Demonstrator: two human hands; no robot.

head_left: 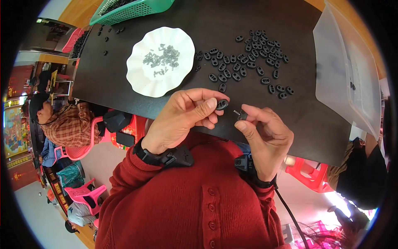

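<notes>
Holding a small black oval clip (222,104) between thumb and forefinger, the left hand (182,118) sits just above the red sleeves, fingers closed narrow on the part. Right hand (265,135), at 3 o'clock from the left, pinches a second small black piece with a short metal spring (239,113) sticking out of it toward the clip; grip is narrow, remaining fingers curled. The two parts are just beside each other, apart by a small gap, over the near edge of the dark worktop (290,41). A black wrist strap (168,157) with a small device sits on each wrist.

At 12 o'clock from the hands, on the worktop, lies a loose pile of black oval clips (244,62), spread out and mostly single-layered. At 11 o'clock from the hands stands a white scalloped plate (137,79) holding a scatter of small grey springs (161,58). At 2 o'clock, along the worktop's right side, rests a clear plastic tray (348,70) with a couple of dark pieces inside.

Farther out at 11 o'clock, a green mesh basket (128,10) sits at the far edge, with a few stray black pieces near it. At 9 o'clock, well apart and off the worktop, a person in a plaid shirt (66,124) sits among pink plastic chairs (83,193).
</notes>
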